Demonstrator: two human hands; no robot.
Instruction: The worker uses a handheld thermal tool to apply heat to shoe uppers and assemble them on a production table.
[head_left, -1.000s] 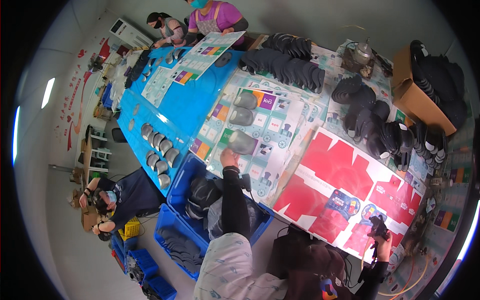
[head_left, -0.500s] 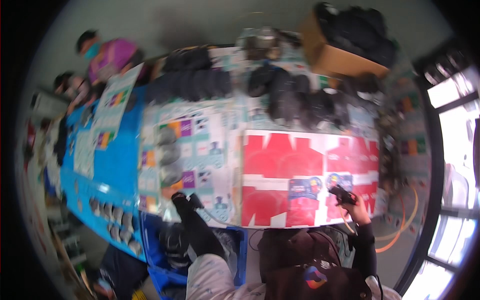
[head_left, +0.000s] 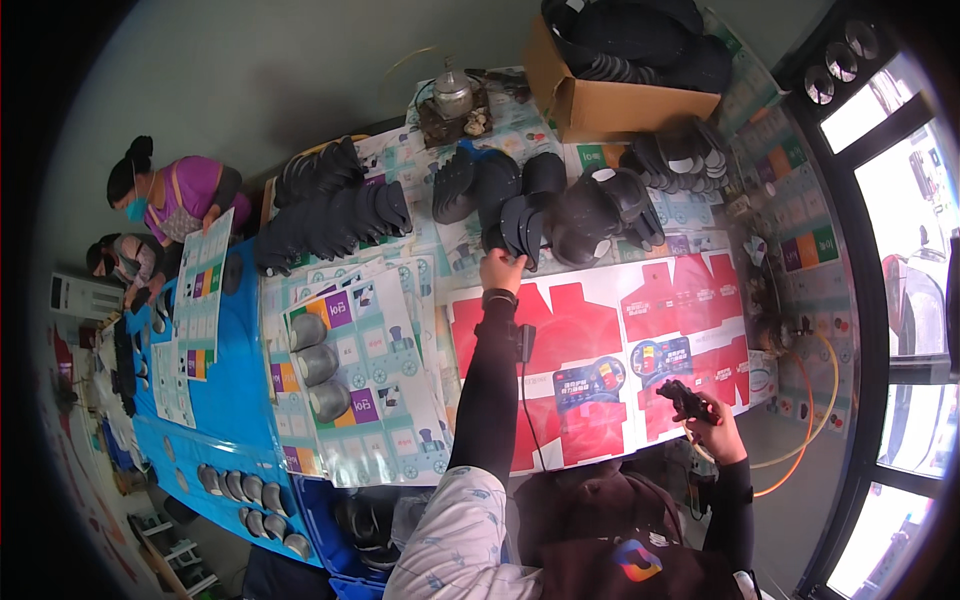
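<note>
My left hand [head_left: 503,270] reaches far over the table. Its fingers are closed on the near edge of a black curved piece [head_left: 522,228], shaped like a cap brim, at the front of a stack. My right hand [head_left: 720,432], at the table's right front, is wrapped round a dark hand tool [head_left: 688,400] with a pale hose by it; its exact kind cannot be made out. That hand is above a red and white printed sheet [head_left: 590,325]. Left of my left arm, three grey curved pieces [head_left: 318,364] lie in a column on printed card sheets [head_left: 395,400].
More stacks of black pieces [head_left: 335,222] line the back, beside a cardboard box [head_left: 630,108] and a metal pot [head_left: 453,92]. At left, a blue-covered table [head_left: 215,425] bears grey pieces; two people work beyond it. Hoses [head_left: 800,445] loop at right; a blue crate [head_left: 335,540] stands below.
My left hand has moved from beside the grey pieces, forward and right, to the black stack. The right hand stays low at right with its tool. The view has shifted.
</note>
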